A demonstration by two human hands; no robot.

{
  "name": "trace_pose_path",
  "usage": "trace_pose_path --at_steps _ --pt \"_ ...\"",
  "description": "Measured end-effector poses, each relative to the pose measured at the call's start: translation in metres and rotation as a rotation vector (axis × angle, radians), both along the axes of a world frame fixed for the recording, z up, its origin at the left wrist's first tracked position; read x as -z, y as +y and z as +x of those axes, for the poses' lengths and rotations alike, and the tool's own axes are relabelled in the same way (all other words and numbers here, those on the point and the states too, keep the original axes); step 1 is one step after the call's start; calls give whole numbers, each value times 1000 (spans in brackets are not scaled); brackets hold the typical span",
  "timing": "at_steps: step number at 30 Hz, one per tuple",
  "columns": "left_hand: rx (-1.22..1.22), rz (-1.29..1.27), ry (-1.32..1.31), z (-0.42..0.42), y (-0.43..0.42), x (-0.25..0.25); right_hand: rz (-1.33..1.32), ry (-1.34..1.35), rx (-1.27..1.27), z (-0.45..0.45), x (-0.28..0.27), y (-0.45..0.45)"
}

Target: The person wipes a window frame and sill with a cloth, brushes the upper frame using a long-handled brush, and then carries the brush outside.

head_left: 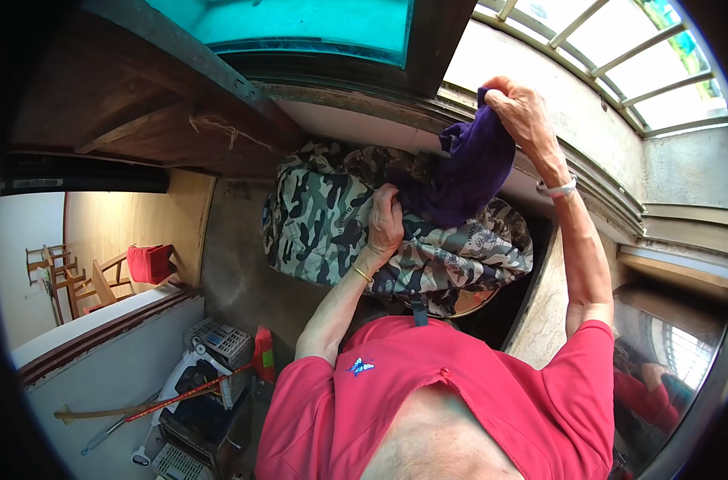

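My right hand (520, 116) is raised by the window, its fingers closed on a corner of a dark purple cloth (480, 164). From there the cloth hangs down in folds onto a bulky camouflage fabric bundle (308, 212). On top of that bundle rests my left hand (385, 222), fingers curled in beside the lower left part of the cloth. Whether it grips the cloth or the camouflage fabric is hidden. The bundle lies in front of my body, and part of a round rim (472, 302) shows beneath it.
A barred window (612, 60) and its sill are at upper right. An open wooden window frame with teal glass (308, 32) hangs overhead. At lower left stand a red-handled tool (196, 390) and grey plastic crates (220, 340). A dark glossy panel (660, 360) is at right.
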State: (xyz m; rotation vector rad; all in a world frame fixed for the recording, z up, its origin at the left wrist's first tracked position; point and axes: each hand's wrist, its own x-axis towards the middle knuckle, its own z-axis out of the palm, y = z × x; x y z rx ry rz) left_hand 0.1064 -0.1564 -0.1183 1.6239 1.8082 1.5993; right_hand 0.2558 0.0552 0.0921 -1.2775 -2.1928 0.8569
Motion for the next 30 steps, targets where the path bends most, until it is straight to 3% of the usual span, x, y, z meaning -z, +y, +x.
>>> trace_pose_path --at_steps 2,4,5,7,8,11,13,18,21,26,29,30 --pt "3 -2 -10 0 0 3 86 -2 124 1 -1 -11" --pt "10 -2 -14 0 2 3 129 182 100 -2 14 -13" --pt "9 -6 -18 0 2 3 29 92 6 -3 20 -16" --pt "12 -15 -22 0 2 3 375 -74 -188 -11 23 -28" --pt "5 -22 -26 1 3 3 202 -78 -204 -9 16 -29" --pt "10 -32 -25 1 2 4 299 115 -285 -15 29 -31" --pt "1 -32 -18 0 3 4 322 104 -288 -23 26 -32" --pt "-1 -8 15 2 5 1 466 -172 -320 -32 17 -29" --pt "0 -17 17 2 4 1 341 -392 -327 -35 6 -26" --pt "-18 9 27 2 3 2 379 -529 -317 -6 -3 -29" --pt "-3 13 -15 2 3 4 194 -500 -191 26 -21 -33" --pt "6 3 -40 2 3 4 16 -299 -115 37 -26 -36"
